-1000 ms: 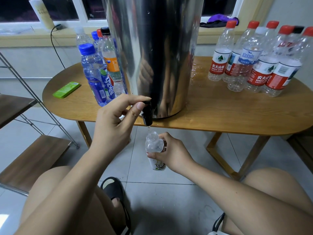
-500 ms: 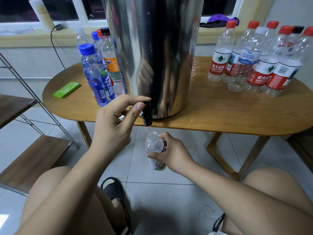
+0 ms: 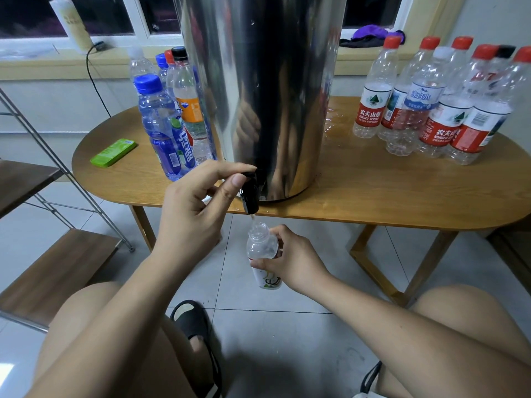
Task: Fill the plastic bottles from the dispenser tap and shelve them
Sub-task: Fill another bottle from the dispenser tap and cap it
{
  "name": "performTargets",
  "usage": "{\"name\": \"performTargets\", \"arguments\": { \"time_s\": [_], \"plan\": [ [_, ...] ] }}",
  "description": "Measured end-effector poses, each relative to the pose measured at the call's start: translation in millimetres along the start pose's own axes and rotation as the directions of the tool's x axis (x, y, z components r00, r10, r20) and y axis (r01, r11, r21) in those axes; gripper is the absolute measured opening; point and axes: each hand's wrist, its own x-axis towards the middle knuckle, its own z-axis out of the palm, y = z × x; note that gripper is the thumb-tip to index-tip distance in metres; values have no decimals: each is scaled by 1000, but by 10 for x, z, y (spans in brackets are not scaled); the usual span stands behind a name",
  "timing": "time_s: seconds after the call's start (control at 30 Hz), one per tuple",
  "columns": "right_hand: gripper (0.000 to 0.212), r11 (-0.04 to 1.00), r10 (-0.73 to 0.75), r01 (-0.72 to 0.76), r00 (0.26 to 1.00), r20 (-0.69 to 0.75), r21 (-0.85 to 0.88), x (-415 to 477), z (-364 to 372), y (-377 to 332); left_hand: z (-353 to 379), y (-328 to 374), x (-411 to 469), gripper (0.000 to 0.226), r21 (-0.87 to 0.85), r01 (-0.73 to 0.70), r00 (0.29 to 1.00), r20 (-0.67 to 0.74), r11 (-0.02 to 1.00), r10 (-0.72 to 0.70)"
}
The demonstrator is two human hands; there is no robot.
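A tall steel dispenser (image 3: 267, 90) stands on the oval wooden table (image 3: 373, 191), its black tap (image 3: 249, 193) hanging over the front edge. My left hand (image 3: 192, 214) pinches the tap's top between forefinger and thumb. Below it, my right hand (image 3: 290, 261) grips a small clear bottle (image 3: 263, 248) with a white label, its open mouth right under the spout; a thin stream runs in. Filled capped bottles (image 3: 166, 130) stand left of the dispenser. Several empty red-capped bottles (image 3: 436, 110) cluster at the table's right.
A green flat pack (image 3: 113, 152) lies on the table's left end. A metal-framed shelf with wooden boards (image 3: 48, 271) stands at the left. My knees and a black sandal (image 3: 195, 323) are over the tiled floor. A window sill runs behind the table.
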Motion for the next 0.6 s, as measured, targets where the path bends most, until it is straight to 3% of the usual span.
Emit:
{"name": "performTargets", "arguments": {
  "time_s": [0.6],
  "plan": [
    [59, 1000, 1, -1, 1000, 7, -7, -5, -2, -9, -4, 9, -2, 19, 1, 6, 1000, 7, 1000, -6]
  ]
}}
